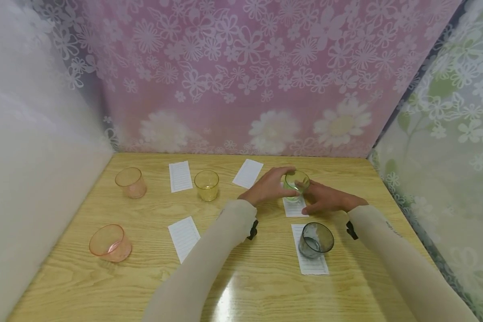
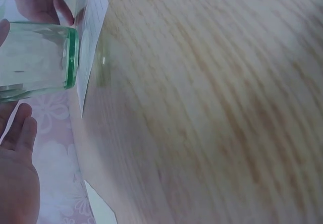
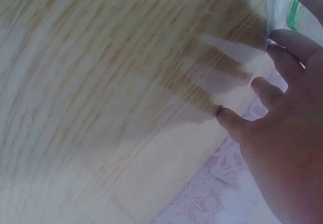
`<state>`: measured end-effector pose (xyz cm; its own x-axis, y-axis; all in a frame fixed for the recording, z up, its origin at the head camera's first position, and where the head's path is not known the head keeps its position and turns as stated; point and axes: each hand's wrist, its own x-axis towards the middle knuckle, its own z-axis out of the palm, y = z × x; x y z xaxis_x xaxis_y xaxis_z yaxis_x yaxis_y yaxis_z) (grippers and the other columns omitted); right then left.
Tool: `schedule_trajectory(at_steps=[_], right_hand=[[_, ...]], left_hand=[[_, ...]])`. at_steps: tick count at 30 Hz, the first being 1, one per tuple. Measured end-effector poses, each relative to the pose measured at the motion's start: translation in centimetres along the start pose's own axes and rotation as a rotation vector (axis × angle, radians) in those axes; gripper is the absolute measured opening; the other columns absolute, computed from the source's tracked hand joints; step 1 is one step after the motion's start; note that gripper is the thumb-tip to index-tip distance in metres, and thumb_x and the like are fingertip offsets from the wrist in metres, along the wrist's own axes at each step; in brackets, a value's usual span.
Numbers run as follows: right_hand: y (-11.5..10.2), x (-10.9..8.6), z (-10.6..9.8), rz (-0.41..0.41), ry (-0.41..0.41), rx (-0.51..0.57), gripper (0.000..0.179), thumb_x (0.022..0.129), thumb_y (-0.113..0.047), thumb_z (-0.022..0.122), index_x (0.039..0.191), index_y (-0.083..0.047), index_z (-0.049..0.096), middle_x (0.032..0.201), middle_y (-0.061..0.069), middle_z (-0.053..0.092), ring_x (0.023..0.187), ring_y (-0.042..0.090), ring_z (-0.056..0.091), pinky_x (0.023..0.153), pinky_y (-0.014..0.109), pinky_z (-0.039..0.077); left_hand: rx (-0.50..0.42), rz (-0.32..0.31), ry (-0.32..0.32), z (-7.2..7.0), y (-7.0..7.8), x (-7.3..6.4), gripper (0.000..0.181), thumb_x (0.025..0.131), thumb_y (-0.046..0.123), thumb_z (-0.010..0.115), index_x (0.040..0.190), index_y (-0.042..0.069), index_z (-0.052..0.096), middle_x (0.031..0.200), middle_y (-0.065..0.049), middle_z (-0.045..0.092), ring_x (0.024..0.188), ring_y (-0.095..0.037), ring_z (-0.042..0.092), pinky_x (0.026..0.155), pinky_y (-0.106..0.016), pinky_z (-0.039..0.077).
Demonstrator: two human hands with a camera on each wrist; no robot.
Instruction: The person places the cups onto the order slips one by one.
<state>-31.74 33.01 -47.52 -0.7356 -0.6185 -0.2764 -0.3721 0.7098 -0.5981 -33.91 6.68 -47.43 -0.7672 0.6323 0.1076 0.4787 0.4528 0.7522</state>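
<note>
My left hand grips a clear green cup, with the thumb on its near side and fingers behind the rim. In the left wrist view, the base of the cup stands close over a lined paper slip. My right hand is on the cup's right, its thumb at the edge of the slip. In the right wrist view, the right hand has spread fingers, their tips down at the table beside the slip. A grey cup stands on another lined slip, nearer me.
A yellow cup stands left of centre. An orange cup and a pink-orange cup stand on the left. Further slips lie at the back left, back middle and front left. Floral curtains surround the wooden table.
</note>
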Motion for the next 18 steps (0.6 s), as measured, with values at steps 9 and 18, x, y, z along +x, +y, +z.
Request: schedule_trajectory(at_steps=[9, 18], right_hand=[[0.31, -0.27, 0.27, 0.049, 0.006, 0.009, 0.103, 0.102, -0.037, 0.079, 0.175, -0.004, 0.015, 0.18, 0.028, 0.01, 0.163, 0.055, 0.022, 0.125, 0.081, 0.018], [-0.01, -0.45, 0.27, 0.053, 0.039, -0.002, 0.098, 0.101, -0.036, 0.081, 0.174, -0.005, 0.023, 0.181, 0.027, 0.012, 0.165, 0.055, 0.015, 0.124, 0.084, 0.0]], left_hand=[[-0.021, -0.012, -0.046, 0.53, -0.47, -0.07, 0.086, 0.094, 0.053, 0.085, 0.167, 0.03, 0.046, 0.165, 0.005, 0.053, 0.16, -0.023, 0.04, 0.128, -0.051, 0.041], [-0.012, -0.007, -0.065, 0.57, -0.64, -0.16, 0.086, 0.096, 0.051, 0.084, 0.168, 0.031, 0.043, 0.167, 0.005, 0.049, 0.162, -0.023, 0.036, 0.129, -0.053, 0.039]])
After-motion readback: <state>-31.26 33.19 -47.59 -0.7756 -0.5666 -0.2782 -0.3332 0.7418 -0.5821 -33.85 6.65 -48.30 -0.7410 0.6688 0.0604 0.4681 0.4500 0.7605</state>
